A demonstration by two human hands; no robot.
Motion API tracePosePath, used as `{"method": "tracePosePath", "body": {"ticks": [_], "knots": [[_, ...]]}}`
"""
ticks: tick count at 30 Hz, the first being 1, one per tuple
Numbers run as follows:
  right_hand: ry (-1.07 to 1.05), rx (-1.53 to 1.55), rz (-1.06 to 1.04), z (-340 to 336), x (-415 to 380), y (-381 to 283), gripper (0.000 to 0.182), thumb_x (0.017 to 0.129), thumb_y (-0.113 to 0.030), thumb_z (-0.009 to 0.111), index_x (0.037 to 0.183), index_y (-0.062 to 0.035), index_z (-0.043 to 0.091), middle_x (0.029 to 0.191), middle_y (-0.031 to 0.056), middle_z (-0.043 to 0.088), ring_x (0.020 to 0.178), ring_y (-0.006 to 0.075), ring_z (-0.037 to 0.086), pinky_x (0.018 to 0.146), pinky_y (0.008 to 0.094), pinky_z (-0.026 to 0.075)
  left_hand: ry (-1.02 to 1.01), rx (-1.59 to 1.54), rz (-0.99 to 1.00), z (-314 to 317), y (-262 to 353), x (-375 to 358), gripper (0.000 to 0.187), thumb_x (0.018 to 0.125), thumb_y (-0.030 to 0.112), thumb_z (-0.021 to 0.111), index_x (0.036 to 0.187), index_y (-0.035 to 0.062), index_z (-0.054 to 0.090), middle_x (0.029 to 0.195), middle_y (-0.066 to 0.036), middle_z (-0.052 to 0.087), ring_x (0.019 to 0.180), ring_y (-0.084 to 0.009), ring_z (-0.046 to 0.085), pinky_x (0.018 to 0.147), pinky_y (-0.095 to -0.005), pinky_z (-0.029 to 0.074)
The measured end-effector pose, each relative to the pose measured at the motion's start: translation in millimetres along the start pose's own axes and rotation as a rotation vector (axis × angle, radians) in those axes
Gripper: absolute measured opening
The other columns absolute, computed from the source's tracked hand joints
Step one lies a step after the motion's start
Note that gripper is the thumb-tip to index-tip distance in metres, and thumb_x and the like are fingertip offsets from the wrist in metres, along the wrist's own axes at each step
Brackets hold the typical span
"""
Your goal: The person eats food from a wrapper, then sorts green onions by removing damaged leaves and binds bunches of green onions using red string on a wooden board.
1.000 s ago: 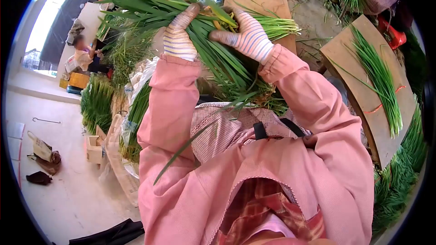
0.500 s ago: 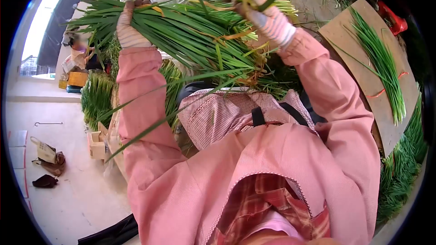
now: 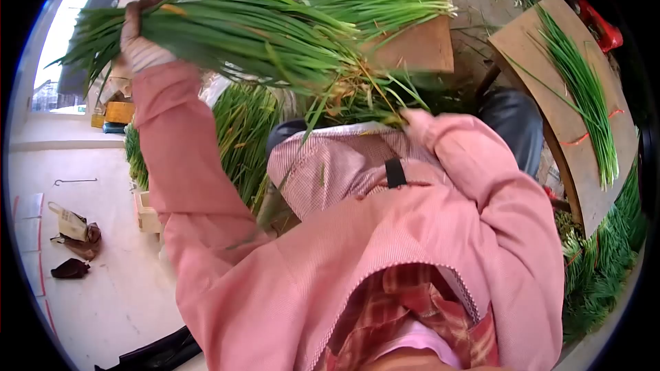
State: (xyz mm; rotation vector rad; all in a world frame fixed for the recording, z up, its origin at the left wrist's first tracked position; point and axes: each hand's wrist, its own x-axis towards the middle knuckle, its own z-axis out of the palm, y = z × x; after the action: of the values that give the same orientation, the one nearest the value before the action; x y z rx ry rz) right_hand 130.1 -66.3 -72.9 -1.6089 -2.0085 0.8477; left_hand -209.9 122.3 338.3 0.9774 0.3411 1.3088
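My left hand [image 3: 141,47], in a striped glove, grips the leafy end of a big bundle of long green chives [image 3: 261,38] held up level in front of me. The bundle's root end, with yellowed strands, lies over my right wrist. My right hand is hidden under that end; only its pink sleeve [image 3: 447,141] shows, so I cannot tell its grip.
A wooden board [image 3: 419,45] ahead carries a smaller chive bunch [image 3: 385,3]. A second board [image 3: 529,62] at right holds a thin row of chives [image 3: 584,96] and red bands [image 3: 576,141]. Heaps of greens [image 3: 237,130] lie left and right. A bag [image 3: 69,223] lies on the floor.
The bundle has swung from pointing away to lying level and to the left. My left hand moved up and left with it. My right hand dropped from the top to under the root end.
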Motion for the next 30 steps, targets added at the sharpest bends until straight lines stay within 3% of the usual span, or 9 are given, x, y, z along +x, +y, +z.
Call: {"method": "tracePosePath", "body": {"ticks": [4, 8, 11, 13, 15, 16, 19, 28, 30], "knots": [[-0.043, 0.277, 0.152, 15.1, 24.7, 30.8, 0.017, 0.081, -0.007, 0.045, 0.093, -0.0030, 0.056, 0.081, 0.0067, 0.060, 0.075, 0.0232, 0.053, 0.074, 0.0329, 0.043, 0.158, 0.130, 0.229, 38.8, 21.7, -17.4, 0.013, 0.075, 0.011, 0.057, 0.081, -0.0002, 0.058, 0.084, -0.012, 0.061, 0.080, -0.0232, 0.057, 0.080, -0.0349, 0.046], [0.219, 1.266, 0.374, -72.7, 24.6, -51.1, 0.064, 0.076, -0.037, 0.061, 0.125, -0.0077, 0.031, 0.091, 0.0058, 0.055, 0.052, 0.0108, 0.049, 0.036, 0.0252, 0.036, 0.305, 0.405, 0.454, 63.1, 26.7, -25.2, 0.018, 0.075, 0.014, 0.058, 0.084, -0.0019, 0.057, 0.086, -0.014, 0.060, 0.083, -0.0249, 0.056, 0.081, -0.0387, 0.045], [-0.009, 1.488, 0.045, -89.7, 35.6, -115.5, 0.101, 0.061, -0.058, 0.063, 0.135, -0.0196, 0.005, 0.136, 0.0144, 0.015, 0.115, 0.0380, 0.030, 0.068, 0.0473, 0.045, 0.393, 0.174, 0.500, 101.8, -2.6, -38.8, 0.023, 0.074, 0.015, 0.060, 0.089, -0.0025, 0.056, 0.089, -0.014, 0.060, 0.085, -0.0263, 0.056, 0.083, -0.0414, 0.044], [0.030, 1.529, -0.148, -83.2, 63.2, -136.9, 0.093, 0.067, -0.047, 0.065, 0.133, -0.0257, 0.003, 0.129, 0.0118, 0.029, 0.107, 0.0362, 0.040, 0.070, 0.0500, 0.045, 0.396, 0.291, 0.506, 108.1, -13.3, -45.4, 0.023, 0.074, 0.014, 0.060, 0.090, -0.0029, 0.056, 0.091, -0.015, 0.060, 0.086, -0.0280, 0.056, 0.082, -0.0425, 0.045], [0.116, 1.743, 0.179, -95.8, 60.5, -167.8, 0.078, 0.074, -0.031, 0.063, 0.132, -0.0217, 0.013, 0.117, 0.0101, 0.042, 0.093, 0.0298, 0.050, 0.067, 0.0473, 0.047, -0.140, -0.212, -0.163, 114.2, -24.1, -63.6, 0.020, 0.075, 0.016, 0.056, 0.085, -0.0018, 0.058, 0.089, -0.017, 0.059, 0.088, -0.0283, 0.055, 0.086, -0.0446, 0.042], [0.131, 1.742, 0.182, -89.9, 63.4, -160.1, 0.078, 0.074, -0.031, 0.063, 0.132, -0.0217, 0.013, 0.117, 0.0101, 0.042, 0.093, 0.0298, 0.050, 0.067, 0.0473, 0.047, 0.281, 0.167, 0.473, 149.9, -66.1, -69.5, 0.022, 0.075, 0.017, 0.057, 0.086, -0.0017, 0.058, 0.090, -0.018, 0.059, 0.090, -0.0296, 0.055, 0.085, -0.0465, 0.042], [0.187, 1.766, 0.098, -73.5, 77.2, -130.0, 0.059, 0.076, -0.017, 0.059, 0.126, -0.0147, 0.028, 0.102, 0.0097, 0.052, 0.088, 0.0261, 0.053, 0.067, 0.0437, 0.047, -0.140, 0.145, 0.191, 142.3, -67.3, -80.5, 0.023, 0.076, 0.018, 0.056, 0.089, -0.0016, 0.057, 0.091, -0.018, 0.059, 0.090, -0.0319, 0.054, 0.085, -0.0488, 0.042], [0.319, 0.187, 0.042, -23.9, 41.1, -40.5, 0.021, 0.076, -0.021, 0.051, 0.086, -0.0027, 0.053, 0.076, 0.0227, 0.056, 0.075, 0.0405, 0.053, 0.062, 0.0425, 0.043, 0.435, 0.454, 0.449, 159.6, -49.4, -73.9, 0.020, 0.074, 0.012, 0.056, 0.089, -0.0009, 0.057, 0.090, -0.015, 0.059, 0.088, -0.0262, 0.055, 0.087, -0.0422, 0.042], [0.025, -0.170, 0.101, 34.8, 14.1, 27.5, 0.020, 0.076, -0.021, 0.051, 0.076, -0.0020, 0.058, 0.072, 0.0203, 0.058, 0.067, 0.0345, 0.057, 0.058, 0.0410, 0.044, 0.201, 0.250, 0.334, 122.5, 3.5, -72.8, 0.021, 0.077, 0.014, 0.050, 0.089, -0.0004, 0.057, 0.092, -0.015, 0.060, 0.091, -0.0264, 0.055, 0.091, -0.0449, 0.038]]}}
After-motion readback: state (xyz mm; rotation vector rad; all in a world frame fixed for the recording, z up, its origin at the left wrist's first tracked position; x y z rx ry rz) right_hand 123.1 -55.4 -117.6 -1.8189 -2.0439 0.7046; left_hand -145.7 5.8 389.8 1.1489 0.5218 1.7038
